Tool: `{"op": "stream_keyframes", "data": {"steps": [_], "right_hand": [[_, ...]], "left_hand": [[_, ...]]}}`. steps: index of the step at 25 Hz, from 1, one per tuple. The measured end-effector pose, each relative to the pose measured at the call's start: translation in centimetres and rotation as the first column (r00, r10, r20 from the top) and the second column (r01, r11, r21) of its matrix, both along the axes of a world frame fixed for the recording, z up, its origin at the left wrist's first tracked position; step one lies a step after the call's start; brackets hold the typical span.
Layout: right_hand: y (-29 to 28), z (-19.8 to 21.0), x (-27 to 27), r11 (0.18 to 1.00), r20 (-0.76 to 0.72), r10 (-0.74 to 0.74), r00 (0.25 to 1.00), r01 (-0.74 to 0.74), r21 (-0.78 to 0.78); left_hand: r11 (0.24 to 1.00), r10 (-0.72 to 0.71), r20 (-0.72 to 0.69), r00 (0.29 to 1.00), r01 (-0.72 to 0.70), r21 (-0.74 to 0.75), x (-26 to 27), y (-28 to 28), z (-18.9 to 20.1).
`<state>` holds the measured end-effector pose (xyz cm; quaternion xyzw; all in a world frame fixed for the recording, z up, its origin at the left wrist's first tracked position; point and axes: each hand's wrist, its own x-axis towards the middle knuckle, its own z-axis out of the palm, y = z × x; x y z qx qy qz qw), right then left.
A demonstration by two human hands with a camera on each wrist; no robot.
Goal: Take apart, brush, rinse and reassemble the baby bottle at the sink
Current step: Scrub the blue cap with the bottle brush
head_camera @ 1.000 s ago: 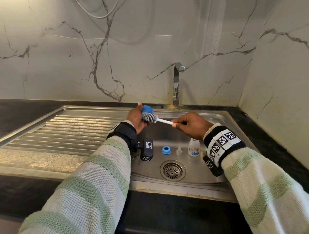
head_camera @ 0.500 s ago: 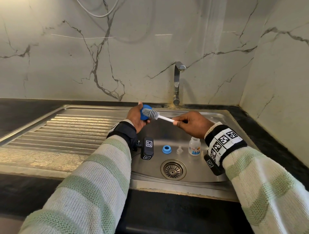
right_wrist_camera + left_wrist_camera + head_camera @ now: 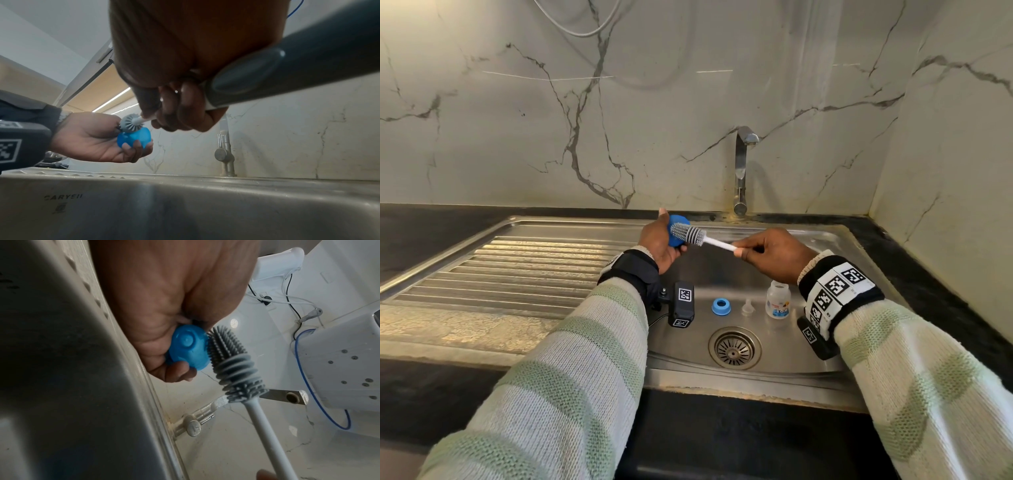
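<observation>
Bottle (image 3: 777,300), ring (image 3: 720,306) and nipple (image 3: 747,307) are sitting in the sink (image 3: 784,368) while my left hand (image 3: 659,243) is cupping the blue cap (image 3: 675,235) and my right hand (image 3: 774,251) is pinching the brush (image 3: 693,235) against it.

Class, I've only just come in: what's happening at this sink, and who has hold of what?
A person is cleaning a taken-apart baby bottle over a steel sink. The left hand grips the blue cap, and the right hand holds a brush by its white handle, its grey bristles against the cap. In the basin lie the blue ring, the clear teat and the bottle, standing upright. No water shows at the tap.
</observation>
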<state>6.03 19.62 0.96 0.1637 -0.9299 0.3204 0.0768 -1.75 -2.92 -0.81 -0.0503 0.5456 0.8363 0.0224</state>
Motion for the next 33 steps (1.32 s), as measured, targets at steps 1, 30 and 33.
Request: {"op": "stream_keyframes", "data": {"steps": [1,30,33], "right_hand": [[0.0,0.1,0.0,1.0,-0.008,-0.013,1.0,0.013,-0.014],[1.0,0.0,-0.3,0.991,-0.037,-0.099,0.994,0.102,0.082],[1.1,0.0,-0.2,0.996,0.005,-0.049,0.999,0.049,0.076]], "left_hand": [[1.0,-0.012,0.0,1.0,0.012,0.008,0.0,0.1,0.0],[0.987,-0.018,0.038,0.999,0.012,0.162,0.4,-0.8,0.1],[0.989,0.021,0.016,1.0,-0.023,0.148,0.2,-0.8,-0.1]]}}
